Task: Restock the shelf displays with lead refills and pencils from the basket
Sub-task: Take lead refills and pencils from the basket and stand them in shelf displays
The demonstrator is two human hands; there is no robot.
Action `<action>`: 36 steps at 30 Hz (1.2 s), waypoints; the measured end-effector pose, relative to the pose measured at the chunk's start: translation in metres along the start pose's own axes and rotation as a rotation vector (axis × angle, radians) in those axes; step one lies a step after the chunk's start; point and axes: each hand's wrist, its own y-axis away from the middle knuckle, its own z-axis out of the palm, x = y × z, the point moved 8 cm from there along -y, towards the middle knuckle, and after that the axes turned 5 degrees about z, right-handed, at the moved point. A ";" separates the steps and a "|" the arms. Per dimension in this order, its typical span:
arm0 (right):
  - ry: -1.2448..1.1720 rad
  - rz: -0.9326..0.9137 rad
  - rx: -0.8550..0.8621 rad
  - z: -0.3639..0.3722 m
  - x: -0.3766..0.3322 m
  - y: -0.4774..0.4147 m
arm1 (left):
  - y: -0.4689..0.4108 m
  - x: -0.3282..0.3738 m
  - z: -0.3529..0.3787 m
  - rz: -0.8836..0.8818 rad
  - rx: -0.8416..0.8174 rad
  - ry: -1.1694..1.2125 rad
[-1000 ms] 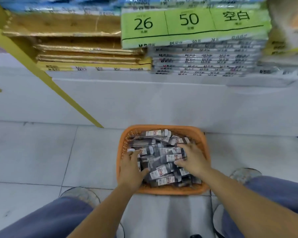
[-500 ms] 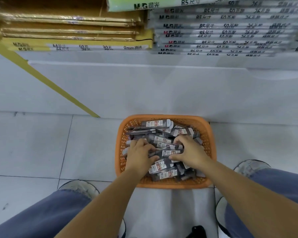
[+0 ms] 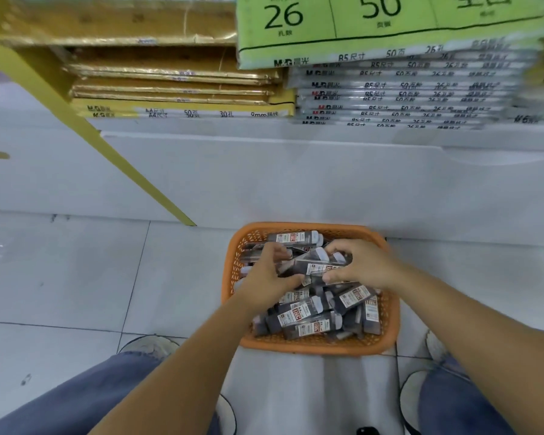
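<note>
While both hands are down in the orange plastic lattice basket (image 3: 311, 348) on the pale grey floor tiles (image 3: 76, 277), I read this as the pick step: gathering a handful, no placing begun. Left hand (image 3: 269, 274) has fingers curled over one end of a bunch of dark translucent lead-refill cases (image 3: 319, 265) with white-and-red labels, thumb underneath. Right hand (image 3: 365, 265) clamps the capped end the same way. Bunch sits between the two hands, over the far half of the basket, just above the loose pile of the same cases (image 3: 308, 321); can't tell if it's fully clear of them. No pencils I can make out.

Basket is just in front of the white shelf base panel (image 3: 264, 177). Shelf above shows only stacked paper packs: kraft-brown packs (image 3: 170, 73), grey-wrapped packs (image 3: 390, 95), one green-label pack (image 3: 390, 26) on top. No refill display in view.

Next move, my call: square the cases parallel, lift straight up so nothing snags the lattice, then look up to find the display. Risk: smooth cases, a slack grip sheds the outer ones.
</note>
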 end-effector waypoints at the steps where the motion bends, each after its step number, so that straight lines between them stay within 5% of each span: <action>1: 0.021 -0.024 0.018 -0.007 -0.007 0.005 | 0.002 0.008 0.002 -0.003 -0.060 0.029; 5: 0.085 -0.090 0.035 -0.030 -0.042 0.026 | 0.015 0.049 -0.004 0.068 -0.170 -0.097; 12: -0.021 -0.172 -0.027 -0.088 -0.112 0.096 | 0.070 0.131 -0.045 0.118 -0.150 0.213; 20: -0.402 -0.453 0.310 -0.166 -0.215 0.198 | 0.144 0.238 -0.111 0.300 -0.090 0.440; 25: -0.364 -0.586 0.359 -0.183 -0.271 0.239 | 0.173 0.286 -0.128 0.359 -0.166 0.468; 29: -0.442 -0.654 0.548 -0.192 -0.293 0.248 | 0.177 0.308 -0.133 0.434 -0.075 0.439; 36: -0.664 -0.743 0.556 -0.200 -0.304 0.239 | 0.175 0.324 -0.152 0.532 0.060 0.552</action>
